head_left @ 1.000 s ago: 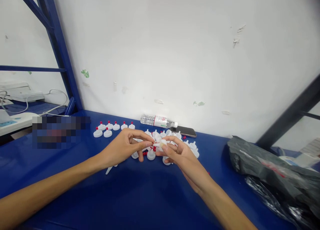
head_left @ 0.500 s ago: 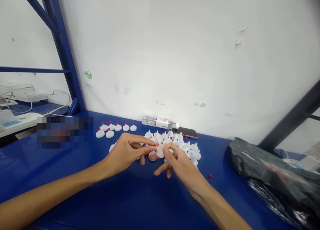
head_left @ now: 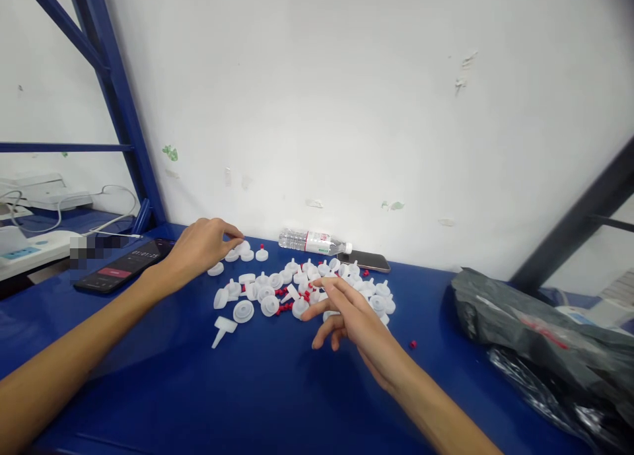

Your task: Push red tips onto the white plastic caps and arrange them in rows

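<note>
Head view: where is the left hand [head_left: 205, 245]?

— It is at the far left of the blue surface [head_left: 277, 389], at a small group of round white plastic caps [head_left: 247, 255]. Its thumb and forefinger are near together, but I cannot tell if they clamp a cap.

— And the right hand [head_left: 352, 311]?

— It is at the near right side of a pile of white plastic nozzle caps with narrow spouts [head_left: 270, 306]. Its fingers are bent and spread apart. Small red plastic tips [head_left: 284, 308] lie inside the same pile.

— What lies farther?

— One clear plastic bottle with a white label [head_left: 317, 242], on its side, just beside a dark flat phone [head_left: 371, 262].
</note>
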Motion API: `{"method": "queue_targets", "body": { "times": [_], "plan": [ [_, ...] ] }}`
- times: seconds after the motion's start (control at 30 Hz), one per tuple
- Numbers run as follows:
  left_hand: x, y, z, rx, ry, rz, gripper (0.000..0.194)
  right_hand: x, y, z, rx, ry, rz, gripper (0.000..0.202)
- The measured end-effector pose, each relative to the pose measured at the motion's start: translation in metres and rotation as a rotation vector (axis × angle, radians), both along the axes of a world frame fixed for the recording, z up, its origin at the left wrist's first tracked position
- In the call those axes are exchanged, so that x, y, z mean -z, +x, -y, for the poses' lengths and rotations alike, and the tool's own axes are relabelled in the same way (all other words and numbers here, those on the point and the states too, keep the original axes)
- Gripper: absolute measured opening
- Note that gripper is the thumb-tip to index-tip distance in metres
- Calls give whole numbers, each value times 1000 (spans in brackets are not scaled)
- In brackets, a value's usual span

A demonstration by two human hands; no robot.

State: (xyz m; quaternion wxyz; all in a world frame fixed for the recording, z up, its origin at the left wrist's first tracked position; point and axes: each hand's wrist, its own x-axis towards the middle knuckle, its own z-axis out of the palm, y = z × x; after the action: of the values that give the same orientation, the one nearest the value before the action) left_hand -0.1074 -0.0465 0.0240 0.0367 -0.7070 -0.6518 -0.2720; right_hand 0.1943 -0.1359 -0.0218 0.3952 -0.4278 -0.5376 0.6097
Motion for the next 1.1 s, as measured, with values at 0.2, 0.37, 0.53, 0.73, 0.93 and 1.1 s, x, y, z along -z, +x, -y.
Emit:
{"method": "queue_targets", "body": {
  "times": [0.2, 0.37, 0.53, 0.73, 0.93, 1.1],
  "plan": [
    [22, -11, -16, 2, -212, -132, 17, -1, 2, -1, 73, 14, -8, 44],
    [30, -13, -21, -1, -282, -129, 15, -3, 2, 0, 81, 34, -18, 46],
    [27, -16, -24, 17, -332, -88, 16, -2, 4, -4, 98, 59, 1, 43],
    [35, -20, -29, 30, -347, -120, 22, 11, 3, -4, 185, 577, 539, 37],
    [40, -20, -29, 20, -374, -175, 26, 24, -6, 0, 72, 867, 1049, 38],
    [43, -15, -25, -9, -357, -228, 29, 27, -6, -3, 15, 871, 1078, 31]
  ]
}}
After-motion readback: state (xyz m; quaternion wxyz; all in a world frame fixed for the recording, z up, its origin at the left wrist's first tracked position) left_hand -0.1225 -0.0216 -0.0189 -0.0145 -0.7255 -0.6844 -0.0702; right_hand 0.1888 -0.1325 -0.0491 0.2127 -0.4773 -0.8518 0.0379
